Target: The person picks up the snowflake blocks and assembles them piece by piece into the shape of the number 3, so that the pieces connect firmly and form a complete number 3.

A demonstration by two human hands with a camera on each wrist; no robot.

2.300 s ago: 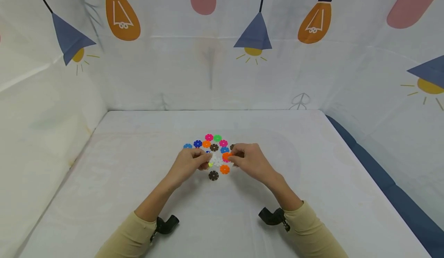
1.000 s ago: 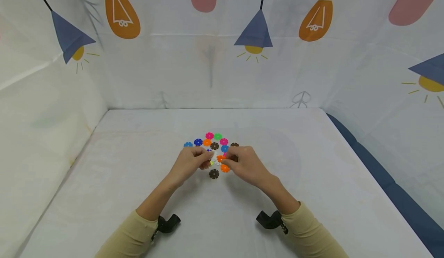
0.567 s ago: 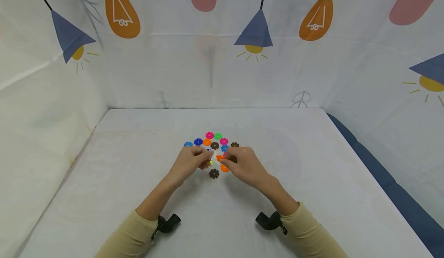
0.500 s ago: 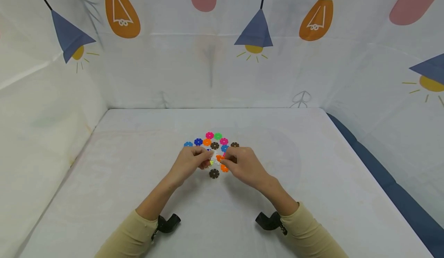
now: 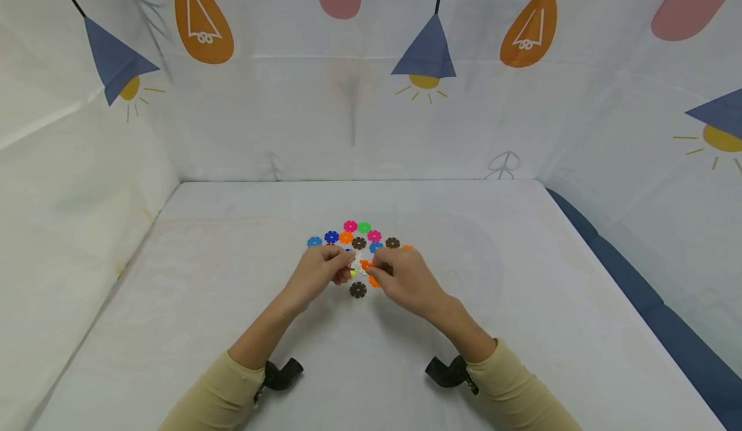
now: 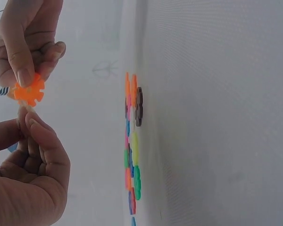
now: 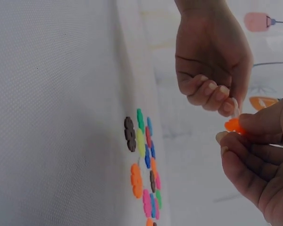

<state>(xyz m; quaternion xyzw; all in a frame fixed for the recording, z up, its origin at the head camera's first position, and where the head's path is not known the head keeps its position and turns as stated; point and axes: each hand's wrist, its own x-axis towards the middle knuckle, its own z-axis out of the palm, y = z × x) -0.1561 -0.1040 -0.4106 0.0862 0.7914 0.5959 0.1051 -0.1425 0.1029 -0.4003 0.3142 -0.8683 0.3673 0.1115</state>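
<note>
In the head view, my left hand [image 5: 315,270] and right hand [image 5: 411,281] meet over a cluster of notched plastic snowflake discs. Between thumb and fingers my right hand pinches an orange snowflake disc [image 6: 33,90], its notched edge showing in the left wrist view. A white snowflake disc [image 7: 235,107], mostly hidden by fingertips, is pinched by my left hand. The orange disc's edge meets the white one in both wrist views. Both discs are held up above the table. Under the hands lie a near brown disc [image 5: 357,290] and a loose orange disc [image 5: 375,281].
Several more discs lie flat behind the hands, among them a pink disc [image 5: 350,226], a green disc [image 5: 364,227] and a light blue disc [image 5: 314,241]. The white-covered table [image 5: 232,225] ends at a printed cloth wall [image 5: 290,122].
My right hand has moved left, bringing the orange disc up to the white one, then shifted only slightly. The left hand has hardly moved. An orange disc now shows past the right hand.
</note>
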